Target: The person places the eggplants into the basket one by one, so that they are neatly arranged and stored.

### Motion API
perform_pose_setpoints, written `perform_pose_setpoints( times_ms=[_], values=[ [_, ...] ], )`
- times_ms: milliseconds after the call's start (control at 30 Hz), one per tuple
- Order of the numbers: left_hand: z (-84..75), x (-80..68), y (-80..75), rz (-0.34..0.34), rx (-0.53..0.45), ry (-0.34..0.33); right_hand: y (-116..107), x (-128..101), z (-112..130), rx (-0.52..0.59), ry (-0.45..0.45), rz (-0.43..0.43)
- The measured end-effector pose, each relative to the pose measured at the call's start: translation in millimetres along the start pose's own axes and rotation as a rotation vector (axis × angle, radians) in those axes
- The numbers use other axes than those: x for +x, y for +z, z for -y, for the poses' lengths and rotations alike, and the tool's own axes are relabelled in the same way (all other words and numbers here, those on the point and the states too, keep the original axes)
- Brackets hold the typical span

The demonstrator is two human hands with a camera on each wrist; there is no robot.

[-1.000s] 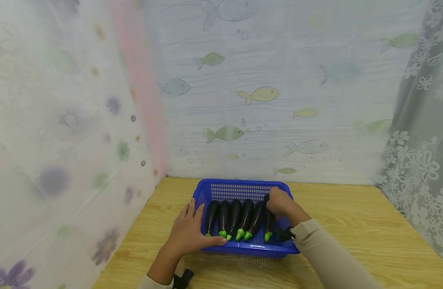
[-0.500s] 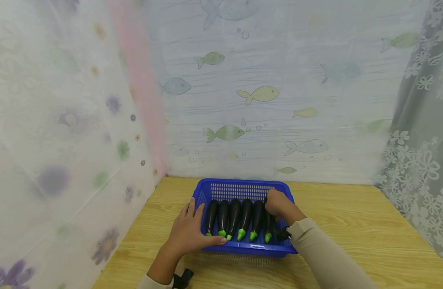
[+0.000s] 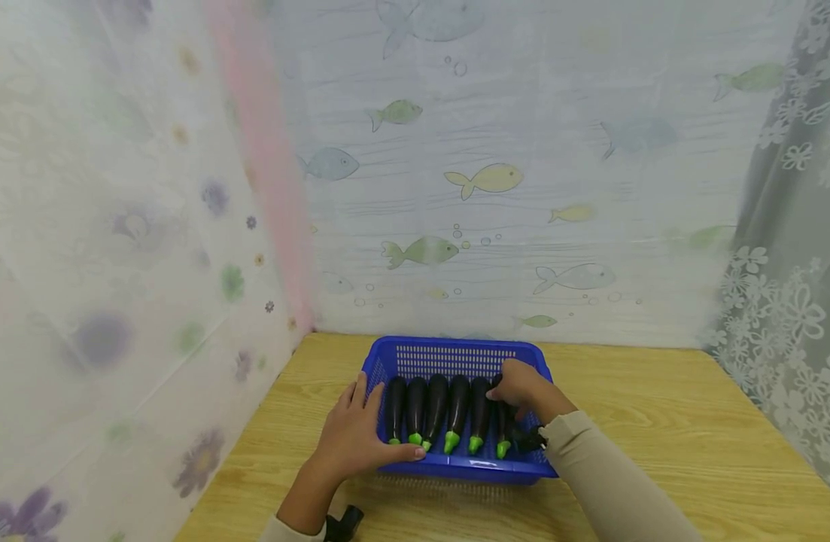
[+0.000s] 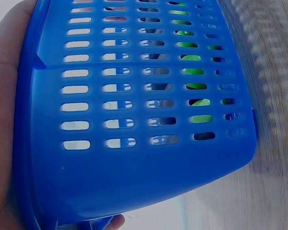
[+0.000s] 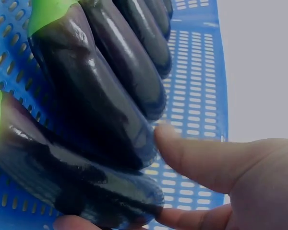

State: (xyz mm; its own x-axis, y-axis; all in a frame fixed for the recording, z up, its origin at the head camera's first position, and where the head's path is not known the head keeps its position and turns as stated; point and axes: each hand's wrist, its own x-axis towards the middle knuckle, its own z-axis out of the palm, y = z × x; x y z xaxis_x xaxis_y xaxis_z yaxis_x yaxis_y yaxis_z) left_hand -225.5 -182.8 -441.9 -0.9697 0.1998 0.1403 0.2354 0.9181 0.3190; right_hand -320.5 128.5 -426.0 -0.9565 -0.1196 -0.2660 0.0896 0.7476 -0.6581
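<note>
Glossy dark eggplants (image 3: 458,410) with green caps lie side by side in a blue plastic basket (image 3: 455,342), caps toward the person. My left hand (image 3: 356,433) rests on its front left corner, fingers spread along the left rim and thumb along the front rim. A fingertip (image 4: 116,222) shows past the rim in the left wrist view. Over the right end of the row is my right hand (image 3: 526,388). Its thumb (image 5: 194,160) reaches the tip of the second eggplant from the right (image 5: 91,86), while its fingers lie along the outer side of the rightmost eggplant (image 5: 86,182).
The basket stands on a wood-grain table (image 3: 665,421). Behind it hangs a sheet printed with fish (image 3: 489,179); a flowered sheet (image 3: 117,301) is at the left and a lace-patterned curtain (image 3: 794,301) at the right.
The second eggplant from the right, slanted a second ago, has straightened beside its neighbours. The row has shifted slightly left. My right thumb has spread leftward; the left hand stays at the rim.
</note>
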Motion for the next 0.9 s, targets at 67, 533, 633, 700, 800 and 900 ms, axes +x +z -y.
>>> perform_pose_setpoints(
  times_ms=[67, 533, 633, 700, 800, 900],
  values=[
    [-0.1, 0.3, 0.1, -0.004, 0.001, 0.002, -1, -1, -1, 0.001, -0.006, 0.001],
    [0.1, 1.4, 0.4, -0.006, 0.008, 0.001, -2, -3, 0, -0.015, -0.022, -0.009],
    [0.3, 1.3, 0.1, 0.0, 0.002, 0.0, -4, -6, 2, -0.049, -0.034, -0.015],
    [0.6, 1.5, 0.1, 0.005, 0.0, 0.0, -7, -9, 3, -0.064, -0.053, -0.023],
    [1.3, 1.9, 0.4, 0.009, -0.003, -0.002, -13, -14, 5, -0.067, -0.084, -0.034],
    [1.9, 1.7, 0.4, 0.008, -0.002, -0.007, -21, -22, 6, -0.039, -0.119, -0.029]
  ],
)
